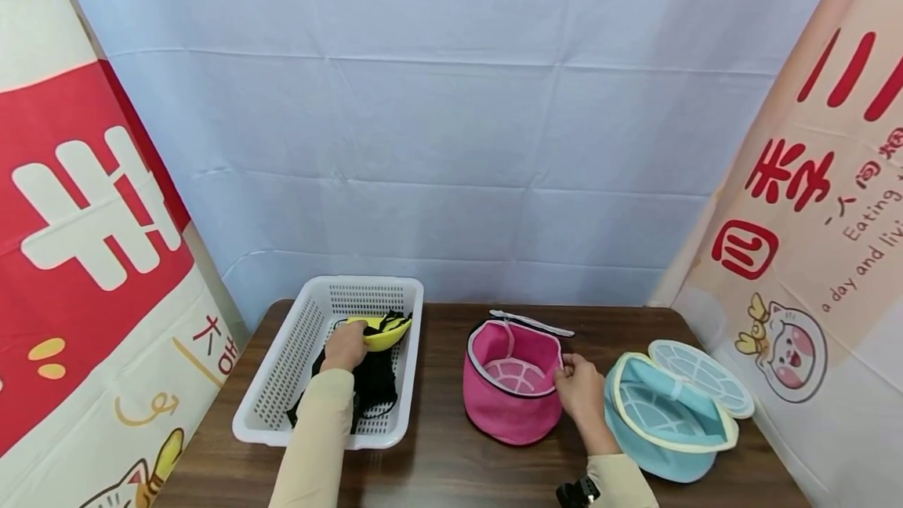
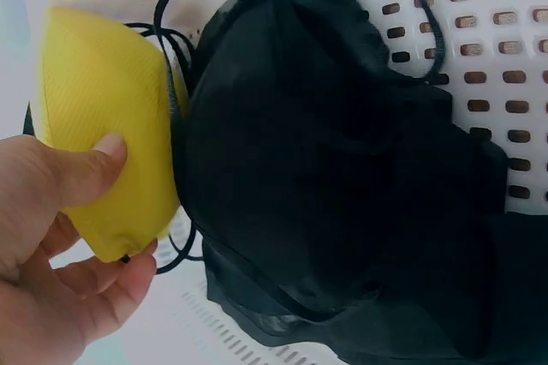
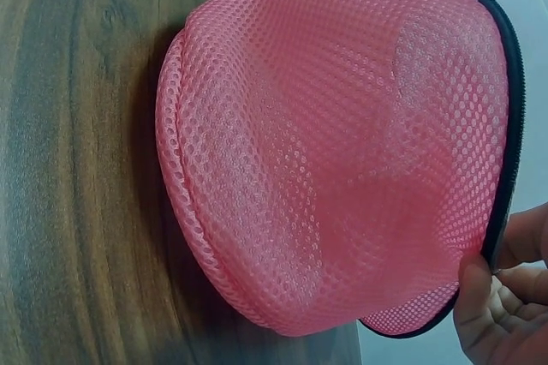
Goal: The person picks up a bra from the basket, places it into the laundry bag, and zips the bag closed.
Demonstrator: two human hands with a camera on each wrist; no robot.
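My left hand is inside the white basket, gripping a yellow bra with black straps. The thumb lies on top of the cup and the fingers curl beneath it. Beside it in the basket lies a black bra, its straps loose over the cups. A pink mesh laundry bag stands unzipped on the table, its lid folded back behind it. At the bag's right side my right hand pinches the black zipper rim between thumb and fingers.
To the right of the pink bag stands a light blue mesh laundry bag, unzipped, with its round lid leaning out to the back right. Fabric sheets hang behind the brown wooden table and on both sides of it.
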